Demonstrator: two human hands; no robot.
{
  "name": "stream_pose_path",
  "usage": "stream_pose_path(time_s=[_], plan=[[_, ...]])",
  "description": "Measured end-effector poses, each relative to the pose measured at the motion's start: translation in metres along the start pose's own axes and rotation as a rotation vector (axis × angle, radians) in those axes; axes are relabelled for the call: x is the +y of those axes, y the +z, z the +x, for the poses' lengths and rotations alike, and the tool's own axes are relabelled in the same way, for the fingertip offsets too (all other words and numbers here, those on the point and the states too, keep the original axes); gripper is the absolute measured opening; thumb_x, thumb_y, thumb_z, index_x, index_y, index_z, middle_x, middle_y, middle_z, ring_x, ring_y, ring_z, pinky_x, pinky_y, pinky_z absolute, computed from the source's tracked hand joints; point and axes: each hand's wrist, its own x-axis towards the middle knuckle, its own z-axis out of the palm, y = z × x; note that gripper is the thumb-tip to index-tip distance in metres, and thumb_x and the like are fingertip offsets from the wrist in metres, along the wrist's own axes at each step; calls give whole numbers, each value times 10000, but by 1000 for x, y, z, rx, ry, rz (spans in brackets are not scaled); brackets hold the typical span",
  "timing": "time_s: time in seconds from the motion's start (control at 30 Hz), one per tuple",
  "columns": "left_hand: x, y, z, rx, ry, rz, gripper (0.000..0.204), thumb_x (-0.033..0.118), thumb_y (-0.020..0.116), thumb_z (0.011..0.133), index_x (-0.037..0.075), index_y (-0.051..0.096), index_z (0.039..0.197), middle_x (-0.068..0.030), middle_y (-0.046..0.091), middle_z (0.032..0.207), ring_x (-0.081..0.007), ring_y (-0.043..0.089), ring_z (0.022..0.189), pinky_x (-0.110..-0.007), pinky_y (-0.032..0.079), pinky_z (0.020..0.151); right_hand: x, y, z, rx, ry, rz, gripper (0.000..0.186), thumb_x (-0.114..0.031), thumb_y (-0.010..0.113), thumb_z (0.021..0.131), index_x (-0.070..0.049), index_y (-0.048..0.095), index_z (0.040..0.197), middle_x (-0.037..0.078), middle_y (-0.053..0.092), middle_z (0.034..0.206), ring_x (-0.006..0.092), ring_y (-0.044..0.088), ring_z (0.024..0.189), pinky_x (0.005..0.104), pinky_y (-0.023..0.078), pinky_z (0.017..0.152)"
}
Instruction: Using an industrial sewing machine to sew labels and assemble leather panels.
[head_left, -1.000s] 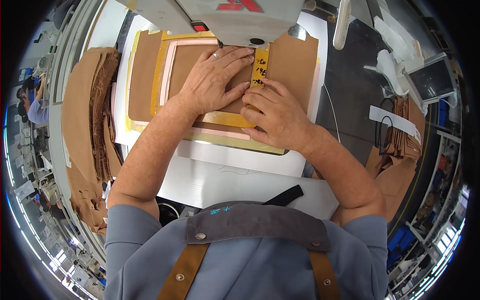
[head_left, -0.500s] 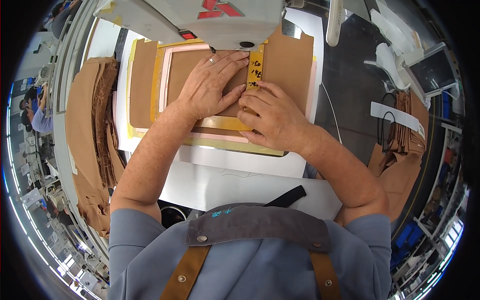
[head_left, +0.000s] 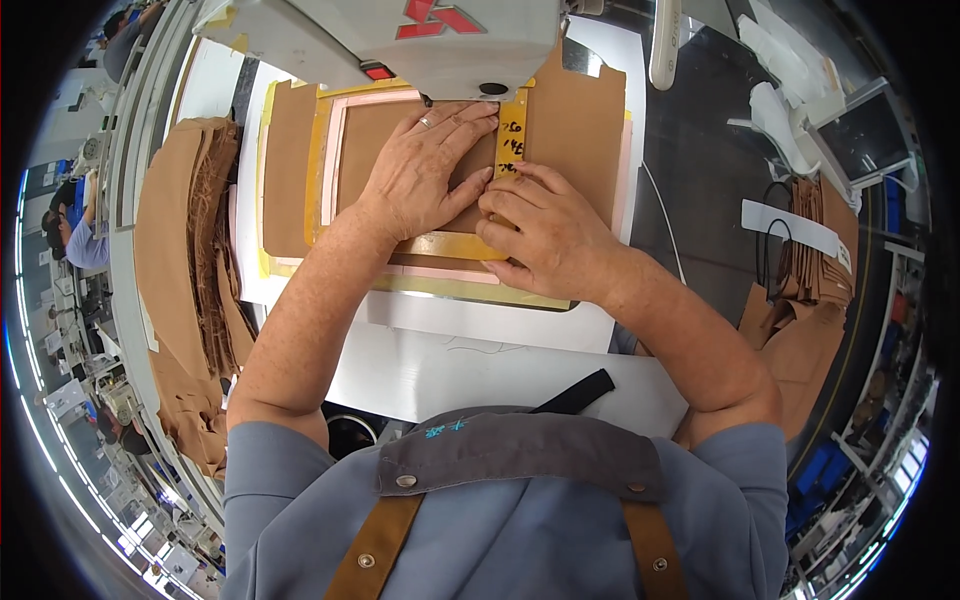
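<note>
My left hand (head_left: 430, 170) lies open on the brown material (head_left: 370, 150), fingers flat and reaching up to just below the grey machine head (head_left: 475, 55). My right hand (head_left: 545, 235) rests with bent, separated fingers on the inner corner of the yellow template frame (head_left: 430, 245), its thumb at the lower bar. The frame's right strip has dark handwriting and runs under the machine head. Pink strips (head_left: 332, 150) border the material, and a larger pale-yellow-edged board (head_left: 460, 292) lies beneath. Parts of the material and frame are hidden under my hands and the machine.
Stacked brown pieces (head_left: 170, 250) lie at left; more brown pieces (head_left: 815, 240) are bundled at right under a white strip (head_left: 780, 225). A grey screen (head_left: 855, 150), white cable (head_left: 670, 230) and black strap (head_left: 585, 390) surround the work. Another person (head_left: 80, 230) works at far left.
The whole view has shifted slightly, with the machine head appearing further left. My hands have stayed in almost the same place on the frame and material.
</note>
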Motion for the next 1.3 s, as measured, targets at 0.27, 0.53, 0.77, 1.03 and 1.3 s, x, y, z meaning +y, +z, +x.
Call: stream_pose_path(time_s=[0.27,0.53,0.77,1.03,1.3], plan=[[1,2,-4,48,4,-32,541,244,688,905,60,576,1402,-115,572,1464,-335,518,1360,-457,388,1160,0,1,0,5,-10,0,252,-274,794,815,-105,687,967,60,625,1128,235,585,1201,479,403,1148],[2,3,-3,70,28,-88,537,216,707,889,39,595,1383,-117,584,1438,-345,530,1343,-454,414,1136,0,0,-2,4,-5,-1,251,-279,792,817,-104,685,962,56,623,1130,231,585,1195,476,408,1144],[4,2,0,49,36,-7,506,209,675,921,29,592,1387,-119,576,1428,-339,536,1324,-467,407,1133,5,1,0,60,-34,-14,242,-266,792,800,-104,687,946,35,632,1055,215,596,1159,455,430,1121],[12,1,6,17,-8,240,471,200,655,960,71,592,1409,-114,558,1427,-309,537,1287,-422,436,1014,10,6,3,78,-37,-29,197,-221,786,787,-106,694,917,23,637,993,201,615,1080,423,450,1089],[-4,16,9,230,-13,38,249,227,739,900,108,757,1118,5,719,1050,-249,683,906,-403,456,934,21,3,8,97,-29,-27,208,-225,786,789,-101,692,927,19,642,997,205,609,1085,424,449,1085]])
